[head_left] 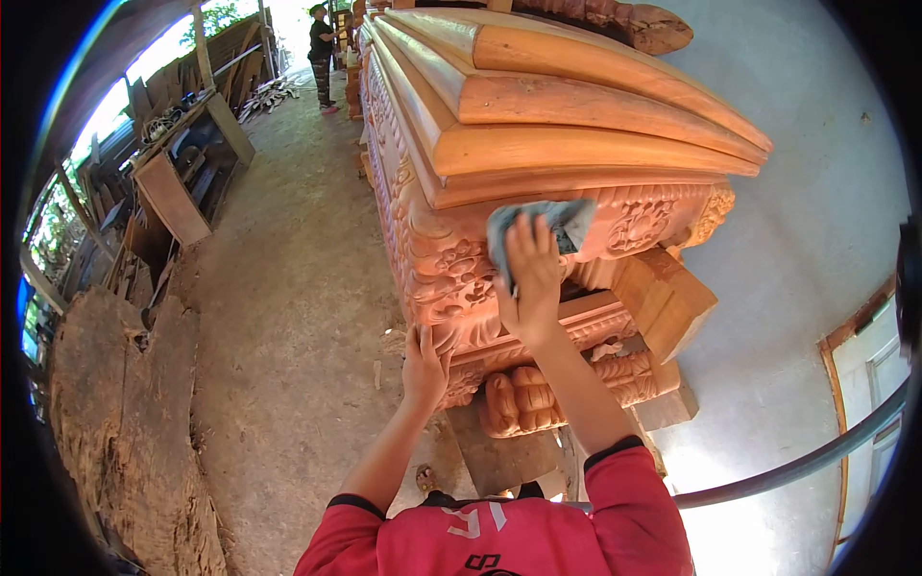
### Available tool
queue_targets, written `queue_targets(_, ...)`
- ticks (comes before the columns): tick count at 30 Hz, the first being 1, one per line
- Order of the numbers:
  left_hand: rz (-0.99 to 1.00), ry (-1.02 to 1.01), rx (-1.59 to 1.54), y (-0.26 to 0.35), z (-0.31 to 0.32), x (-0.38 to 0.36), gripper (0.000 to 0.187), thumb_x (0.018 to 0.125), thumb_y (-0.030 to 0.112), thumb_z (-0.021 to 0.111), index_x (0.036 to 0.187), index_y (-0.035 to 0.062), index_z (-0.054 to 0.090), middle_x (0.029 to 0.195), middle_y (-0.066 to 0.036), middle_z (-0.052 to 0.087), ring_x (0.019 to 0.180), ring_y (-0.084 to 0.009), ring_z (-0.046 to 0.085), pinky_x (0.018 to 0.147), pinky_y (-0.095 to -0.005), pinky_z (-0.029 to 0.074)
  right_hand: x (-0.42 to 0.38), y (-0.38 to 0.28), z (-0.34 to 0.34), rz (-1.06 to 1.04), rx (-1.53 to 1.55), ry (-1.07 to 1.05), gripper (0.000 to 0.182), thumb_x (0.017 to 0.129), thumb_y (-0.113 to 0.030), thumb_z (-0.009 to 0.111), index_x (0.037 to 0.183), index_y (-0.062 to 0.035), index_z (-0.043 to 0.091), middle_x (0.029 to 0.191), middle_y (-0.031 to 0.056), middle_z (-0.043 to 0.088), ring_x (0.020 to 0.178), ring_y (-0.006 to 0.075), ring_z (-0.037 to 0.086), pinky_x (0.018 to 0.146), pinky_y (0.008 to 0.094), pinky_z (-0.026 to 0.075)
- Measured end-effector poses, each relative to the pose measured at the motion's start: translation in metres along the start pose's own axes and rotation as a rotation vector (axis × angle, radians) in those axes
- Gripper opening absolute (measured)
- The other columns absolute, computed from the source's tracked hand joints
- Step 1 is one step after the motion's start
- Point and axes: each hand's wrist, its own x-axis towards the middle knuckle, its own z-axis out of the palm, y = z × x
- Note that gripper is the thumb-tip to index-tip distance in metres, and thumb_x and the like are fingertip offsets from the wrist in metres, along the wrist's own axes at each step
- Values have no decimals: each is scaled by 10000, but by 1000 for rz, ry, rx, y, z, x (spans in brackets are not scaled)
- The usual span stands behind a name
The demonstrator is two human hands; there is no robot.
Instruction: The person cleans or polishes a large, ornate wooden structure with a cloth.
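Observation:
Under my right hand [530, 278] is a grey-blue cloth [574, 223], pressed flat against the carved side of a large reddish-brown wooden piece [595, 154]. The fingers lie over the cloth, bunching part of it. My left hand [424, 372] rests on the carved lower corner, its fingers extended along the wood and holding nothing. Flower and scroll carvings [643, 228] run along the side below stepped, smooth mouldings. Lower down, a carved foot [523, 398] shows beneath my right forearm.
Square wooden blocks [663, 302] jut from the right end. A weathered slab [125, 413] and a wooden cabinet frame [182, 182] stand on the left. Another person [324, 58] stands far back. A dark hose or bar [797, 466] crosses the lower right.

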Motion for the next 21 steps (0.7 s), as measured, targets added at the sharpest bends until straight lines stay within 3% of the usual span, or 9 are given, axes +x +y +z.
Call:
queue_targets(3, -13, 1, 9, 1, -4, 1, 597, 800, 181, 601, 1280, 13, 289, 1249, -284, 344, 1079, -450, 440, 825, -437, 455, -3, 26, -11, 35, -98, -58, 468, 816, -149, 505, 1261, -17, 447, 1350, 153, 387, 1276, 352, 306, 1041, 499, 167)
queue_targets(6, -41, -24, 4, 4, -3, -1, 598, 802, 175, 595, 1286, 15, 282, 1256, -280, 336, 1083, -443, 440, 825, -433, 457, -2, 46, -13, 337, -4, 215, 453, 845, -167, 441, 1270, -9, 434, 1365, 178, 352, 1293, 365, 262, 1048, 505, 128)
queue_targets(8, -58, -36, 5, 4, -1, 0, 598, 804, 171, 591, 1290, 16, 278, 1261, -277, 332, 1083, -441, 440, 825, -431, 457, -18, 45, 4, 221, 188, 227, 470, 867, -221, 411, 1279, 4, 416, 1374, 199, 325, 1296, 364, 255, 1047, 511, 113)
queue_targets(10, -65, -6, -22, 5, 2, -1, 604, 805, 162, 589, 1295, 17, 267, 1268, -278, 320, 1094, -441, 432, 827, -433, 456, -32, 40, -2, -126, -53, -58, 559, 928, -255, 317, 1341, 94, 173, 1400, 213, 262, 1346, 284, 141, 1086, 423, 91)
queue_targets(12, -62, 9, -29, 8, 2, -3, 610, 803, 159, 591, 1296, 16, 262, 1269, -278, 319, 1096, -442, 430, 835, -433, 451, -36, 67, -3, 5, -76, -72, 497, 871, -237, 414, 1279, 46, 390, 1378, 202, 316, 1287, 356, 275, 1047, 487, 155)
queue_targets(16, -144, -35, -39, 14, -2, 0, 624, 799, 158, 600, 1298, 17, 254, 1278, -273, 306, 1107, -440, 420, 863, -438, 431, -26, 105, -16, 529, 72, 465, 441, 866, -61, 386, 1292, 51, 367, 1385, 171, 326, 1301, 296, 274, 1073, 395, 138)
queue_targets(18, -108, -31, -9, 8, -1, -2, 631, 795, 172, 609, 1294, 13, 257, 1278, -269, 306, 1099, -439, 426, 863, -439, 429, -32, 92, 1, 515, 24, 452, 488, 824, -57, 445, 1293, 52, 366, 1384, 174, 327, 1307, 281, 266, 1077, 397, 132)
queue_targets(20, -71, -28, 28, 11, 2, 1, 638, 792, 186, 617, 1290, 10, 260, 1279, -264, 306, 1091, -438, 431, 862, -441, 426, -47, 70, 5, 256, -212, -44, 568, 743, -115, 543, 1283, -1, 410, 1366, 165, 357, 1295, 303, 284, 1073, 448, 128)
queue_targets(21, -38, 30, 2, 13, 2, 1, 651, 788, 207, 624, 1288, 5, 259, 1278, -263, 308, 1088, -434, 431, 855, -437, 430, -52, 70, 4, 106, -135, -41, 530, 774, -126, 496, 1277, 17, 409, 1368, 162, 356, 1303, 305, 269, 1073, 460, 117)
